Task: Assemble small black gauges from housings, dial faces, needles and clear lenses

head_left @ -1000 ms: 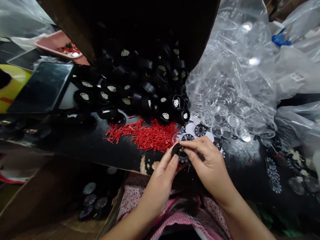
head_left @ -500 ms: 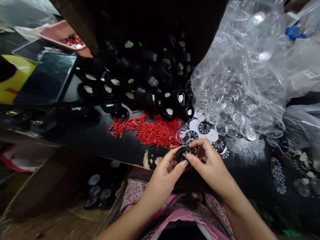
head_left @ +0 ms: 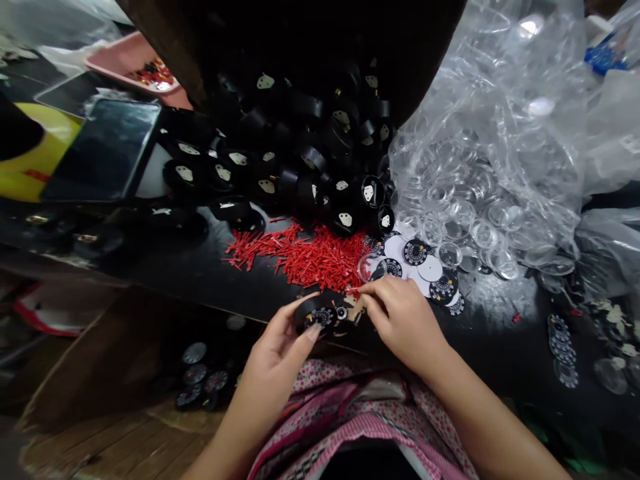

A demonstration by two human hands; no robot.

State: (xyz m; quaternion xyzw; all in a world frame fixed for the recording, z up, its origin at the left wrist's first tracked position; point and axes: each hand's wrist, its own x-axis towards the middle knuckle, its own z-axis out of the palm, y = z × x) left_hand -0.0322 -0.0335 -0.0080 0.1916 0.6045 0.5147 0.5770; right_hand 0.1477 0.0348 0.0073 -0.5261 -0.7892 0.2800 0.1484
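My left hand [head_left: 273, 350] is wrapped around a round black gauge housing [head_left: 305, 313], its printed dial face [head_left: 320, 317] turned up and to the right. The thumb presses on the dial's edge. My right hand [head_left: 405, 320] is apart from the housing, its thumb and forefinger pinched on a thin red pointer [head_left: 353, 290]. Just beyond lies a heap of red pointers [head_left: 315, 260]. Loose printed dial discs [head_left: 443, 285], some white side up, are spread beyond the right hand, with a clear ring [head_left: 371, 267] at the heap's edge.
Many black housings [head_left: 305, 160] are piled at the back. A plastic bag [head_left: 493, 113] spills clear round covers [head_left: 465, 220] at the right. At the left are a dark phone-like slab [head_left: 103, 150] and a pink tray [head_left: 120, 63]. A cardboard box [head_left: 65, 380] below holds finished-looking gauges [head_left: 195, 373].
My hands have parted. The left moved left with the housing, tilting it; the right let go of it and now pinches a red pointer by the heap. The view shifted slightly.
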